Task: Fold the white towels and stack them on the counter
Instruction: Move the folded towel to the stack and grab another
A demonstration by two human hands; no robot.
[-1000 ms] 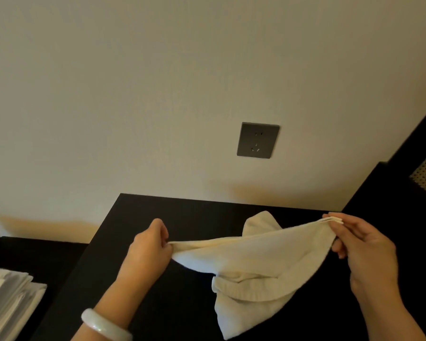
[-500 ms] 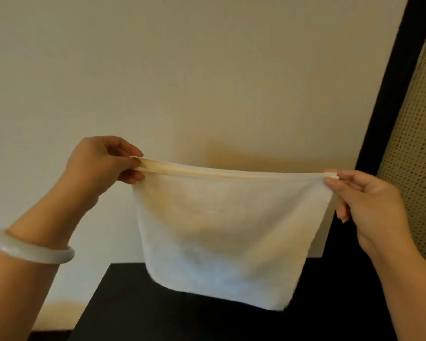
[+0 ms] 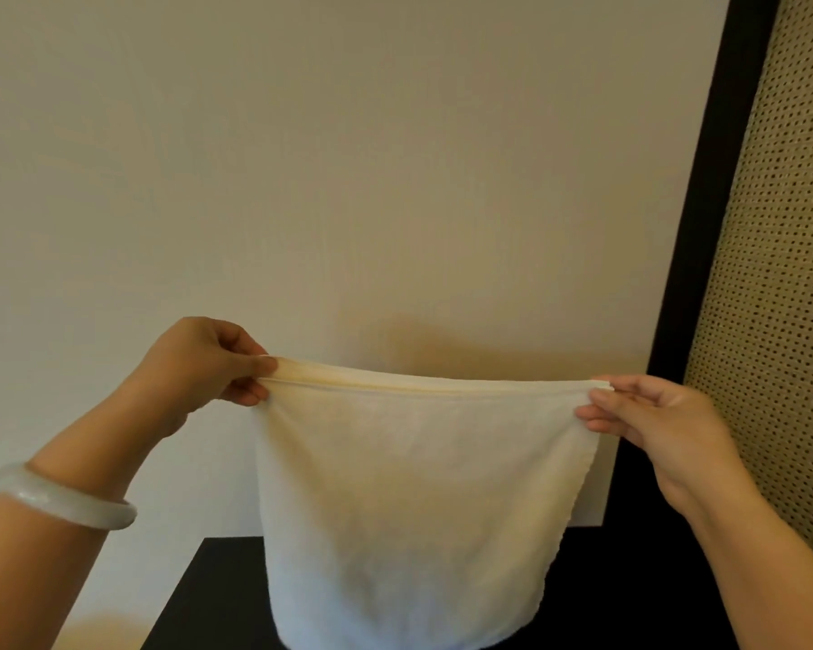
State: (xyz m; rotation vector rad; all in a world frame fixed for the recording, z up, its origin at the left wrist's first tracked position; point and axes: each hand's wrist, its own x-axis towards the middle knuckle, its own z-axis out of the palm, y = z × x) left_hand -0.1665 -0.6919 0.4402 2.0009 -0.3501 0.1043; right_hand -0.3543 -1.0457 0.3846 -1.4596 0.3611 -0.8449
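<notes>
A white towel (image 3: 404,499) hangs in the air, doubled over, with its top edge stretched level between my hands. My left hand (image 3: 203,363) pinches the top left corner between thumb and fingers; a pale bangle sits on that wrist. My right hand (image 3: 653,415) pinches the top right corner. The towel's lower edge hangs in front of the black counter (image 3: 207,598), and I cannot tell whether it touches it.
A plain cream wall fills the background. A black vertical frame (image 3: 705,227) and a woven cane panel (image 3: 780,274) stand at the right. The counter's left edge runs diagonally at the bottom left.
The towel was lifted off the counter and spread out hanging between both hands. Over the last half second it and the hands sank a little in view.
</notes>
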